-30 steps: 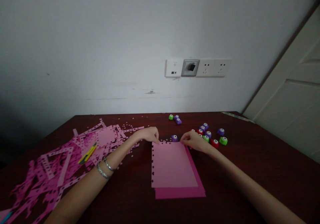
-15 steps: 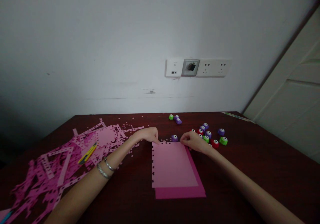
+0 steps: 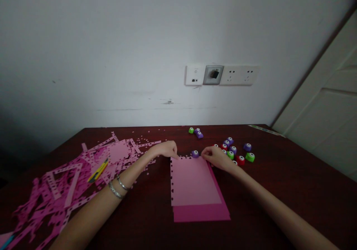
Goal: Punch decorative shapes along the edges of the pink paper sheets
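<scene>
A light pink sheet of paper (image 3: 195,183) lies in front of me, with small shapes punched along its left and far edges. Beneath it are darker pink sheets (image 3: 202,213), showing at the near and right sides. My left hand (image 3: 168,149) is closed with its fingertips at the far left corner of the light sheet. At the far right corner, my right hand (image 3: 215,156) pinches the paper. Between the hands, a purple craft punch (image 3: 195,154) sits at the sheet's far edge.
A heap of punched pink paper strips (image 3: 67,179) covers the left of the table, with a yellow cutter knife (image 3: 98,170) on it. Several coloured punches (image 3: 230,154) stand right of my right hand, and a few punches (image 3: 199,134) farther back. Wall sockets (image 3: 240,75) are behind.
The light pink sheet has slid slightly away from me toward the purple punch, baring more of the darker sheets at the near side. Both hands have stayed at its far corners.
</scene>
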Available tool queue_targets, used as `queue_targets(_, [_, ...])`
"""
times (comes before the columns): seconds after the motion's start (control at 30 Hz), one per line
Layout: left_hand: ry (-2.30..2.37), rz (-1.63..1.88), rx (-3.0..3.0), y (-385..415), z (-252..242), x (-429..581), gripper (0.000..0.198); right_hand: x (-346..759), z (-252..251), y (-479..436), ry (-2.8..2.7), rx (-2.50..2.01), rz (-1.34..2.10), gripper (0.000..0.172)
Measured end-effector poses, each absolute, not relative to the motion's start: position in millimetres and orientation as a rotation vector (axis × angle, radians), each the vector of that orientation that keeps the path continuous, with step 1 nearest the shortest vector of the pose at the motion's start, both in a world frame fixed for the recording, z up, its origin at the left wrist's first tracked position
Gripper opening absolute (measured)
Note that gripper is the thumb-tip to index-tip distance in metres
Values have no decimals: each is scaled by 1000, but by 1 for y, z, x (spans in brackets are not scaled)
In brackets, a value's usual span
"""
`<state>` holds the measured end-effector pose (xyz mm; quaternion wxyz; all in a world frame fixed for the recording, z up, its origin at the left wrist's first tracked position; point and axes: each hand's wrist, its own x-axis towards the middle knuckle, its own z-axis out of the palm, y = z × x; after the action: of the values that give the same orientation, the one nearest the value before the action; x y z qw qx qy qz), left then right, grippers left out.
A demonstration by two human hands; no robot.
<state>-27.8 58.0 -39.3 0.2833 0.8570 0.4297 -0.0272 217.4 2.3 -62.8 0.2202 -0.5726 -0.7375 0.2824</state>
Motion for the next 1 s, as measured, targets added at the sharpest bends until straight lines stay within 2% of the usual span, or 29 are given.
queue_targets(0.53, [1221, -2, 2320, 59, -43, -28, 22, 214, -64, 2, -2046, -1520, 565, 19])
queue_targets(0.8, [1239, -9, 2318, 59, -44, -28, 30, 215, -68, 4, -2049, -1511, 569, 19])
queue_targets(1.0, [1350, 101, 2299, 56, -31, -29, 41, 222, -51, 6, -1991, -1568, 509, 18])
